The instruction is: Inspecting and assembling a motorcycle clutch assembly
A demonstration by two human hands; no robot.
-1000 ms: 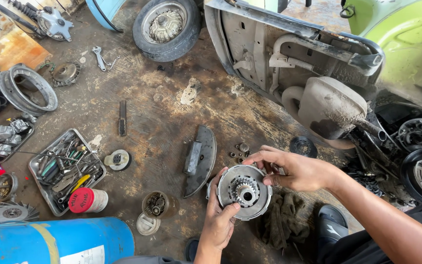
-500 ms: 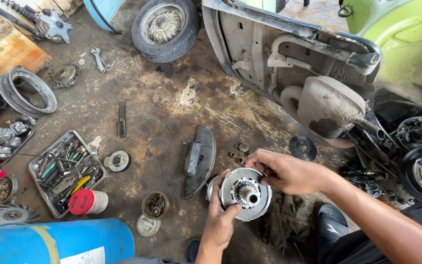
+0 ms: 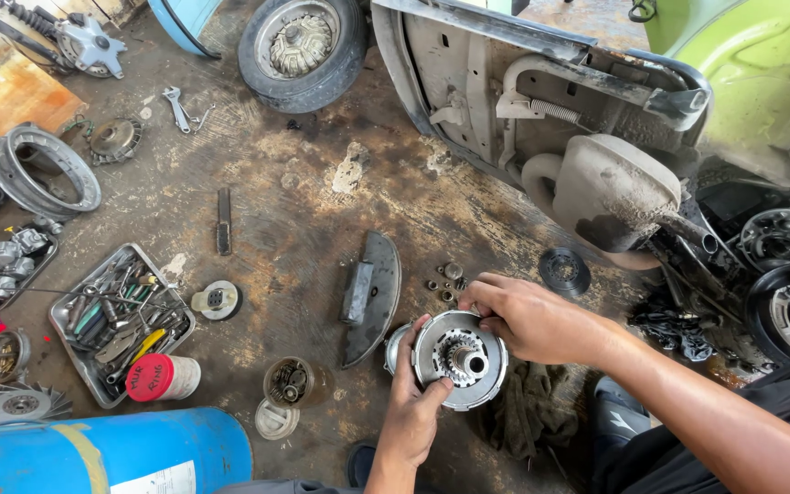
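While the left hand (image 3: 413, 402) cups the clutch assembly (image 3: 460, 358), the right hand (image 3: 528, 317) pinches its rim

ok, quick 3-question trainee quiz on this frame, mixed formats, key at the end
1. True or false: both hands hold the round metal clutch part.
2. Which lies left of the red-capped can? A) tray of tools B) dark rag C) black disc
3. Fill in: the wrench lies on the floor near the ____.

Key:
1. True: the left hand grips its lower left edge, the right hand its upper right.
2. A: the tray of tools; the dark rag and black disc lie to the right.
3. The tyre.
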